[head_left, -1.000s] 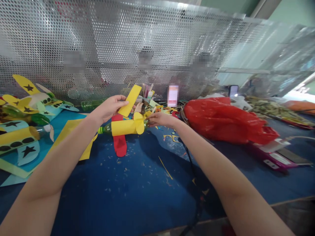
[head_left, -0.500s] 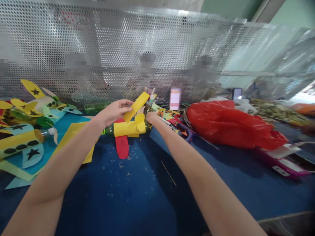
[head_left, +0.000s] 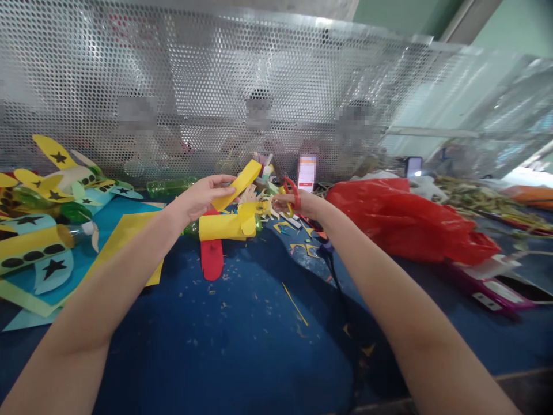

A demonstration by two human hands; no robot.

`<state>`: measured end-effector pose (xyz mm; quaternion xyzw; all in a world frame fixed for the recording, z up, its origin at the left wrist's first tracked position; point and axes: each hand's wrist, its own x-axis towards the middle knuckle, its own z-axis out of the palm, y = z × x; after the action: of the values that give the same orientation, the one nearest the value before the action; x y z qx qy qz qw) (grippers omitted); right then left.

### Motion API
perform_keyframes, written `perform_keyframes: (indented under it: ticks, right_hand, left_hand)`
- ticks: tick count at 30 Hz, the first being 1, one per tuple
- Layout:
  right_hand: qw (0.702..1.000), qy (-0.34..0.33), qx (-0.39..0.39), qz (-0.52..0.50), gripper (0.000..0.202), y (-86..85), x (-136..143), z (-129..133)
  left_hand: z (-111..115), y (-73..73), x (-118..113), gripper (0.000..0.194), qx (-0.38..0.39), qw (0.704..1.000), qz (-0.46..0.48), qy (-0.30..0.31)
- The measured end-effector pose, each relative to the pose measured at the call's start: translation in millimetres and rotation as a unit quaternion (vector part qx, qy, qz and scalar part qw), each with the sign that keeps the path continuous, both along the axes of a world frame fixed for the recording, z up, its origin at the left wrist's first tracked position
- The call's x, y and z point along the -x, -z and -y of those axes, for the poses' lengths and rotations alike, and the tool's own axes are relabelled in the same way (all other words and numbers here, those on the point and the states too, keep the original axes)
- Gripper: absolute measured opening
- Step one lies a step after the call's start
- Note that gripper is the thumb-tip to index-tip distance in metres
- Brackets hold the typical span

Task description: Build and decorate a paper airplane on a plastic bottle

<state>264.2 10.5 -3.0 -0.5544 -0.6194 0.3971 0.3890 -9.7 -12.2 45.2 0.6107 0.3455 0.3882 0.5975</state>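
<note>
My left hand [head_left: 211, 193] pinches a folded strip of yellow paper [head_left: 237, 185] and holds it up at a slant. At the right, the fingers of my right hand [head_left: 300, 203] are closed on scissors [head_left: 295, 191] with red and yellow handle loops; their blades are hard to make out. Just below the strip lies a green plastic bottle [head_left: 190, 229] wrapped in yellow paper [head_left: 218, 227], with yellow petal-like pieces at its right end. A red paper wing [head_left: 211, 259] sticks out from under it toward me.
Paper scraps [head_left: 306, 249] litter the blue table [head_left: 259, 346]. Decorated bottle planes [head_left: 38, 251] and coloured sheets [head_left: 125, 236] lie left. A red plastic bag [head_left: 410, 219] and purple box [head_left: 496, 294] are right. A phone [head_left: 306, 173] stands before the perforated metal screen [head_left: 207, 75].
My right hand has moved right, out of the scrap pile, and now has the scissors with red and yellow loops. My left hand keeps the yellow strip almost in place.
</note>
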Motion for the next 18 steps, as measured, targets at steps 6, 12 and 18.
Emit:
perform_keyframes:
  ticks: [6,12,18]
  right_hand:
    - [0.969,-0.077,-0.074,-0.221,0.025,-15.9,22,39]
    - [0.943,-0.132,-0.055,-0.301,0.036,-25.5,50,55]
    - [0.949,-0.166,-0.011,-0.267,0.032,-23.5,37,55]
  left_hand:
    - [1,11.1,-10,0.021,0.031,0.999,-0.012,0.032]
    - [7,16.6,-18,0.016,0.046,0.993,-0.056,0.092]
    - [4,13.0,-8,0.018,0.037,0.984,-0.102,0.143]
